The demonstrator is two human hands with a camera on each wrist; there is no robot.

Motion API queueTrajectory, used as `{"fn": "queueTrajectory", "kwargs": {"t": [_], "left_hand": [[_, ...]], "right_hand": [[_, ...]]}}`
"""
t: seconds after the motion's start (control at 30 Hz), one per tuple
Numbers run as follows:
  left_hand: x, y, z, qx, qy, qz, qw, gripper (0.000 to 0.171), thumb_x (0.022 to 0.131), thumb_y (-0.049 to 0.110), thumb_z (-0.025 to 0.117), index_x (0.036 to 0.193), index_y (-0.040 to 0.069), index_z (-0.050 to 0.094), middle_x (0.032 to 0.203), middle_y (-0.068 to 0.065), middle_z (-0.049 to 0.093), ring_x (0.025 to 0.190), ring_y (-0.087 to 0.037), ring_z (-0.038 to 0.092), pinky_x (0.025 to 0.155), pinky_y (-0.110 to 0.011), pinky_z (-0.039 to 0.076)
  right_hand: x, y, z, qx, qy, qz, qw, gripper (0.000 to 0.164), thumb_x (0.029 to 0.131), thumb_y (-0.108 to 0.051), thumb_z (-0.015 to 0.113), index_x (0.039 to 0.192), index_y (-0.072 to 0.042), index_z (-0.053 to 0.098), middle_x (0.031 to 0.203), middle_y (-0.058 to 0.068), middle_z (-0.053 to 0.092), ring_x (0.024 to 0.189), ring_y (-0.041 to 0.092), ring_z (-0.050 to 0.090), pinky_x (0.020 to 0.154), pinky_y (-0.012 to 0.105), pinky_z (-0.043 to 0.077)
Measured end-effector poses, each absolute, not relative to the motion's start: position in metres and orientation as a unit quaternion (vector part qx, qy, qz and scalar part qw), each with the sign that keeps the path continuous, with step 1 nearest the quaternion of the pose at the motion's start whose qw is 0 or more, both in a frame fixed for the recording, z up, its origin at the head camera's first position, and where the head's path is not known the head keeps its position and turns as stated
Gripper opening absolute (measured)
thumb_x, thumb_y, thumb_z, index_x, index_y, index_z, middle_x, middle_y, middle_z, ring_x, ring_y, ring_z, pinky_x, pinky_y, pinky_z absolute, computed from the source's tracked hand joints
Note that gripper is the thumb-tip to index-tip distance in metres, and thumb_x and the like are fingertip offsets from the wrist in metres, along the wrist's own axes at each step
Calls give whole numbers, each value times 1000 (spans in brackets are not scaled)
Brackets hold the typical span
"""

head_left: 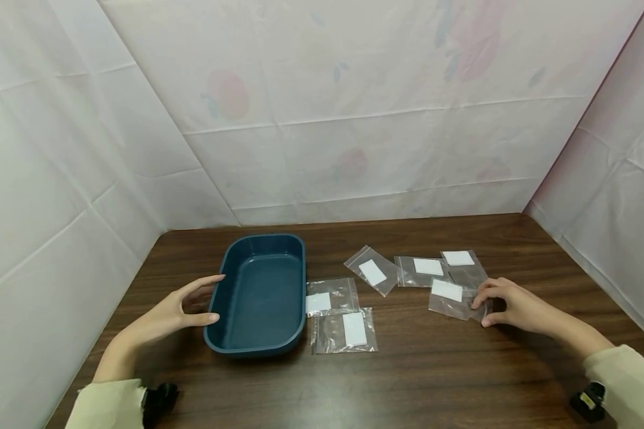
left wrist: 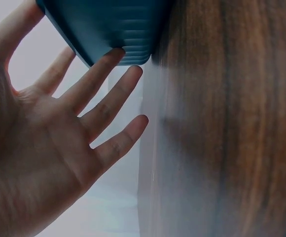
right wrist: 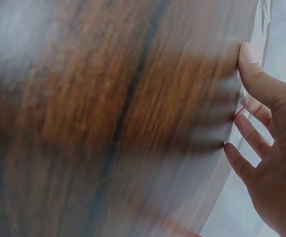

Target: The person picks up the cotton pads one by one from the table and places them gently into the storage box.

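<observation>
A deep blue plastic tray [head_left: 265, 298] sits on the table's left half. My left hand [head_left: 163, 313] is beside its left wall, thumb and fingers spread, fingertips at the rim. Seen from the left wrist, the fingers stretch toward the ribbed underside of the tray [left wrist: 123, 29]. At the right, my right hand [head_left: 512, 304] bends over the end of a clear zip bag [head_left: 451, 301] with a white card inside. Its fingertips touch the bag's right end, a gap showing between thumb and fingers. The right wrist view shows the fingertips [right wrist: 235, 157] down at the tabletop.
Three more zip bags with white cards, one of them [head_left: 372, 271] tilted, lie behind and left of the right hand. Another two bags [head_left: 349, 330] overlap against the tray's right side. White patterned cloth [head_left: 354, 149] walls the wooden table [head_left: 397, 381] at back and sides.
</observation>
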State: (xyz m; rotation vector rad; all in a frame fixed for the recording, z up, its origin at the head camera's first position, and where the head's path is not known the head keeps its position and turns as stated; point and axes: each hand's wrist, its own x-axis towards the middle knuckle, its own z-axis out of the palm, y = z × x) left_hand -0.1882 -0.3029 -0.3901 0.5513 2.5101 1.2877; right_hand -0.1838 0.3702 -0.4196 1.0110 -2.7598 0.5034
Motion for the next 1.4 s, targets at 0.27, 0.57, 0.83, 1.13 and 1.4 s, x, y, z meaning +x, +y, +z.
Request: {"fn": "queueTrajectory", "kwargs": {"t": [0.27, 0.57, 0.83, 1.13, 1.4], "left_hand": [[-187, -303, -391, 187, 868, 442, 128, 72, 94, 25, 70, 155, 21, 31, 157, -19, 29, 138, -51, 31, 97, -70, 36], [-189, -301, -390, 186, 869, 440, 127, 72, 94, 26, 71, 155, 22, 32, 155, -20, 32, 138, -50, 32, 96, -71, 35], [-189, -302, -390, 189, 869, 440, 127, 72, 94, 25, 71, 155, 20, 32, 155, -21, 32, 137, -50, 32, 96, -72, 35], [-189, -302, -391, 186, 868, 441, 131, 73, 94, 26, 71, 155, 22, 32, 155, -20, 32, 138, -49, 32, 97, -71, 35], [-190, -304, -392, 189, 867, 442, 130, 72, 94, 25, 71, 155, 21, 32, 155, -20, 32, 138, -49, 32, 96, -71, 35]], "right_hand": [[-187, 365, -412, 325, -928, 161, 81, 28, 71, -19, 88, 85, -36, 70, 99, -9, 64, 92, 12, 57, 73, 35, 51], [-182, 366, -402, 270, -936, 220, 54, 20, 79, -16, 83, 87, -32, 73, 97, -11, 67, 91, 2, 61, 71, 30, 54], [-172, 360, -397, 258, -930, 232, 118, 25, 77, -10, 85, 91, -28, 75, 94, -17, 67, 88, -1, 61, 74, 16, 49], [-160, 354, -381, 243, -918, 261, 171, 31, 74, 0, 84, 92, -24, 76, 92, -14, 67, 87, -4, 60, 75, 8, 44], [-154, 345, -369, 238, -909, 274, 206, 37, 71, 7, 84, 93, -21, 74, 92, -12, 68, 86, -5, 61, 75, 7, 44]]}}
